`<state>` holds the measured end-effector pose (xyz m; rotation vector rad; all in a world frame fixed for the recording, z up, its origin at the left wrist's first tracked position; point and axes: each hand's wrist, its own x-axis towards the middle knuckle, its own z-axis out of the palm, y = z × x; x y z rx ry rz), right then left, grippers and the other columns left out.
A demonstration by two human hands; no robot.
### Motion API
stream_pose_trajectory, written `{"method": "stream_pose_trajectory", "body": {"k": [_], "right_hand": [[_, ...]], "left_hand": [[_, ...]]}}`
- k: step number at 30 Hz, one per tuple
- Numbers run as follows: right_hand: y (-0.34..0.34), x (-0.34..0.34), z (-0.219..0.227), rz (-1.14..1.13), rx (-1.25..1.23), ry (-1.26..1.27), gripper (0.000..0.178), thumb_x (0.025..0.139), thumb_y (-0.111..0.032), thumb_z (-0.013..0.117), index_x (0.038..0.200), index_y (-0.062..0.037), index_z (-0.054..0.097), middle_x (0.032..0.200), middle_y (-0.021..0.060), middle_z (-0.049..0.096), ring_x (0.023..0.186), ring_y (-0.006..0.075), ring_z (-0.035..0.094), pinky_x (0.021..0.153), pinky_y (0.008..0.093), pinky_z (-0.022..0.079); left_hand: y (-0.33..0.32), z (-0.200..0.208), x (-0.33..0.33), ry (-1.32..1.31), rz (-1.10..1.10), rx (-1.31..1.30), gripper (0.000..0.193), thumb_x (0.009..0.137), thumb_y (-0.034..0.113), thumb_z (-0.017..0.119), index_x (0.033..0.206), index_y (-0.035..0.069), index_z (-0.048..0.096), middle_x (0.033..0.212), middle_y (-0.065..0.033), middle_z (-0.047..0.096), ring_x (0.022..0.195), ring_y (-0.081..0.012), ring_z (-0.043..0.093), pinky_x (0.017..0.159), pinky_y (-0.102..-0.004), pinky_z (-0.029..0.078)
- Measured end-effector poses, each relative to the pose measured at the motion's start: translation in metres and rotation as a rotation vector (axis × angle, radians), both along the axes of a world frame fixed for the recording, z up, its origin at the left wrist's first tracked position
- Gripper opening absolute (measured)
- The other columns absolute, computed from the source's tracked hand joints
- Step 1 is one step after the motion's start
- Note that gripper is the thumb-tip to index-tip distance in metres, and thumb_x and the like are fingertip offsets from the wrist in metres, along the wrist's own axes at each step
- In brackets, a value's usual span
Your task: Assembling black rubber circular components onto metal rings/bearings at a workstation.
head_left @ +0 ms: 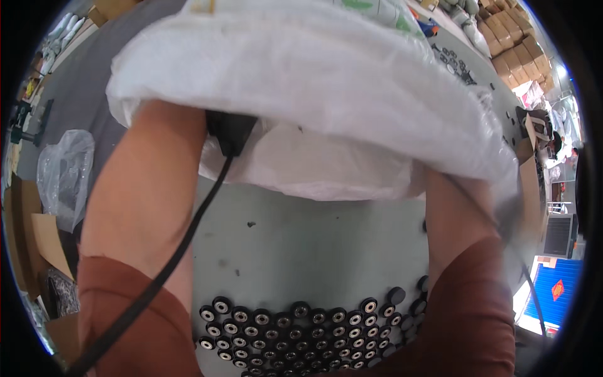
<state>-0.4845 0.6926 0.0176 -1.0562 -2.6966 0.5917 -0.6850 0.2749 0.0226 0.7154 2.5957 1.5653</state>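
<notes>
A large white plastic sack (282, 69) spreads across the upper middle, above the grey-green table. My left forearm (141, 188) and my right forearm (461, 213), both in rust-brown sleeves, reach up under its folded edge. The sack covers both of my hands, so their fingers and anything in them are hidden. By my left wrist sits a black device (232, 129), partly under the plastic, with a black cable (204, 210) running down from it. A thinner dark cable crosses near my right forearm.
Many small black rollers with metal centres (300, 309) stand packed together on the table (308, 245) between my arms. Clear plastic bags (65, 169) and an open cardboard box (47, 239) are at left. More black parts (455, 63) lie at far right, before stacked cartons (512, 41).
</notes>
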Motion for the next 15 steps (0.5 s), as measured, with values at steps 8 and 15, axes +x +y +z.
{"method": "stream_pose_trajectory", "body": {"k": [8,15], "right_hand": [[0.062,-0.023,-0.031,-0.039,0.074,-0.070,0.042,0.078,-0.025,0.066,0.115,-0.0060,0.060,0.110,0.0160,0.063,0.100,0.0286,0.060,0.086,0.0374,0.046],[0.066,-0.035,-0.068,-0.029,0.052,-0.093,0.043,0.078,-0.025,0.066,0.116,-0.0060,0.059,0.110,0.0160,0.063,0.101,0.0287,0.060,0.087,0.0373,0.046]], "left_hand": [[0.041,-0.003,-0.069,0.209,-0.003,-0.271,0.054,0.077,0.039,0.069,0.118,0.005,0.059,0.115,-0.0106,0.062,0.106,-0.0240,0.057,0.096,-0.0324,0.041],[0.049,0.007,-0.094,0.279,-0.019,-0.354,0.053,0.077,0.039,0.068,0.117,0.005,0.059,0.115,-0.0108,0.062,0.106,-0.0238,0.057,0.095,-0.0325,0.041]]}}
